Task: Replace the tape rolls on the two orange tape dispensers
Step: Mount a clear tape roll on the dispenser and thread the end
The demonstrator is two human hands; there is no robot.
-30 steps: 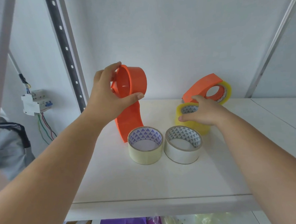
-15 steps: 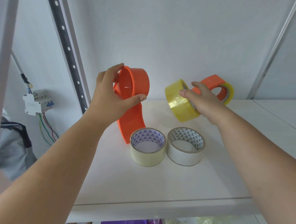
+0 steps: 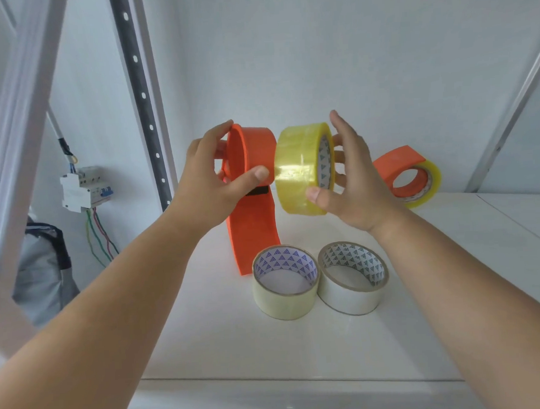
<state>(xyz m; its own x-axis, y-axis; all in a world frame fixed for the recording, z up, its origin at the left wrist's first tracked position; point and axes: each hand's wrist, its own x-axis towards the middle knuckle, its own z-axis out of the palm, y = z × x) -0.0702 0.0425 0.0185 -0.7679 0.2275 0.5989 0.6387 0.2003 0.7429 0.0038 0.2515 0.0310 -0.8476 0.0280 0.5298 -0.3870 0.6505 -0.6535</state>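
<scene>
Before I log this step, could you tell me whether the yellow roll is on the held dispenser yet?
Not yet: the yellow roll sits beside the dispenser's hub.

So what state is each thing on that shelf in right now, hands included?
Left hand: grips the orange dispenser.
Orange dispenser: lifted, hub bare, no roll on it.
Right hand: holds the yellow roll.
Yellow roll: in the air, right beside the hub, not yet on.
Second dispenser: on the shelf, a roll on it.
Two pale rolls: lying flat, touching.
</scene>
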